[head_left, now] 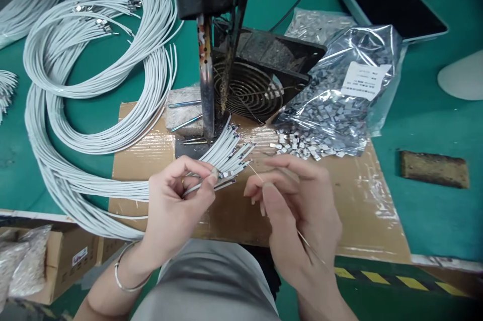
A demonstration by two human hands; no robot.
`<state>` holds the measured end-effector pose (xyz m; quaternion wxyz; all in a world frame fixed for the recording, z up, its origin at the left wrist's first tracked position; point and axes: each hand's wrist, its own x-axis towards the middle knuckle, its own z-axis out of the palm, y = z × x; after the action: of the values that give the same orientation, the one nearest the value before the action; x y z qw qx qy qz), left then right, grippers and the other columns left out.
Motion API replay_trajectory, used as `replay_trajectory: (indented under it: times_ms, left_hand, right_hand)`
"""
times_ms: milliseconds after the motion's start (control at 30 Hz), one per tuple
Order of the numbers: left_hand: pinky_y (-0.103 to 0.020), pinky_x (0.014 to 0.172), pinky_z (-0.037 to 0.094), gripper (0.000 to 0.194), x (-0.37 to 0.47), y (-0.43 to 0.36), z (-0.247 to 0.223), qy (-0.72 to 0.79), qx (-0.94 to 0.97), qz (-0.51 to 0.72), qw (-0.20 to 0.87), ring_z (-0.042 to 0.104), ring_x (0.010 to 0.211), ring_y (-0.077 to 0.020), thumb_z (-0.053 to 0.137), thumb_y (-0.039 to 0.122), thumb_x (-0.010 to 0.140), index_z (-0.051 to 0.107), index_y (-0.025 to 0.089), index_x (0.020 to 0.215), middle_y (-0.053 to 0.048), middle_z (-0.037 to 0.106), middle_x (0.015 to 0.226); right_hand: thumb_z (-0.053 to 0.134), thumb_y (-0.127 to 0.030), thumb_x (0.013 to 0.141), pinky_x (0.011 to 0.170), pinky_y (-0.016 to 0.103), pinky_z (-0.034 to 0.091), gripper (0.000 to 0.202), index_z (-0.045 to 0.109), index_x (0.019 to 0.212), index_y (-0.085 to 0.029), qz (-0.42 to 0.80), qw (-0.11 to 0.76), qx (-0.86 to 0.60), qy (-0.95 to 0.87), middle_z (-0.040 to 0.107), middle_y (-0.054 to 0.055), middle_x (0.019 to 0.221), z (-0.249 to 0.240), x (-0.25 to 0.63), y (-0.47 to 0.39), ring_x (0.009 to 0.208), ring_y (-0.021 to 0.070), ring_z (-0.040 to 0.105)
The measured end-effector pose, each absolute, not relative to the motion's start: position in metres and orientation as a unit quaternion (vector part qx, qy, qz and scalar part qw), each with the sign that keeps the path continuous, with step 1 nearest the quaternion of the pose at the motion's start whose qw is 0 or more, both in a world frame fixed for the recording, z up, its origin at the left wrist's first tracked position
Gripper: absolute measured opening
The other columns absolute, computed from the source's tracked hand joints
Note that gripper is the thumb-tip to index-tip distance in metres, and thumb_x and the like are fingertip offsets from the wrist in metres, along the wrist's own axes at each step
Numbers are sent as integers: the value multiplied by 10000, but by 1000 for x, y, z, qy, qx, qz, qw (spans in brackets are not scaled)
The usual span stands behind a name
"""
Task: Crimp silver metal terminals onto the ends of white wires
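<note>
Soldering station, centre of the frame — the left hand (177,200) is pinching a fanned bundle of white cables (222,157) just below the fixed soldering iron (207,84); the right hand (298,200) is gripping thin solder wire (256,175), feeding it toward the cable tips. Judged step: tinning ends — steady alignment needed. Bag of metal shells (339,104) lying at upper right

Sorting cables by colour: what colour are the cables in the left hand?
White, seen in the head view: the cables pinched by the left hand.
</note>
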<state>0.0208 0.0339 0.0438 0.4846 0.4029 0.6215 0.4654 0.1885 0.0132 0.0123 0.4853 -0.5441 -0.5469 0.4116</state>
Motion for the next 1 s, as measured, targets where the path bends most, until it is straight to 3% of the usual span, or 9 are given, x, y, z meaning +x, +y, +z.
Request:
replay_trajectory:
  times_ms: [67,133,333,600,1000]
  left_hand:
    - [-150,434,252,124,20,36,41,623,403,471,477,366,457,-5,812,104,813,733,157,733,-26,773,840]
    - [-158,432,257,130,19,38,41,626,405,474,468,371,459,-11,812,109,821,730,159,734,-31,775,850]
    - [-171,434,298,136,19,48,47,633,402,476,460,394,470,-30,826,108,771,717,161,711,-35,780,828]
    - [-163,453,345,123,18,55,51,636,397,486,450,473,511,-50,828,101,749,726,159,713,-35,775,815]
    - [-178,438,322,126,19,66,49,629,389,511,438,448,498,-46,823,104,746,725,163,694,-26,771,802]
  right_hand:
    - [553,-183,1100,610,238,468,89,584,1075,-262,398,492,-541,-554,620,-35,873,14,188,17,676,99,548]
    - [546,-150,1086,696,252,496,180,536,930,-239,387,498,-529,-568,576,-15,897,16,187,22,784,116,566]
    - [657,-112,1016,1062,389,545,166,619,916,-239,458,512,-495,-533,700,44,1254,21,182,30,1239,223,685]
    - [721,-86,969,909,284,669,200,674,860,-247,493,544,-490,-470,832,31,1147,28,165,38,1099,191,802]
    - [741,-82,942,964,269,679,213,668,837,-252,497,555,-493,-448,840,-2,1135,28,160,49,1051,167,821]
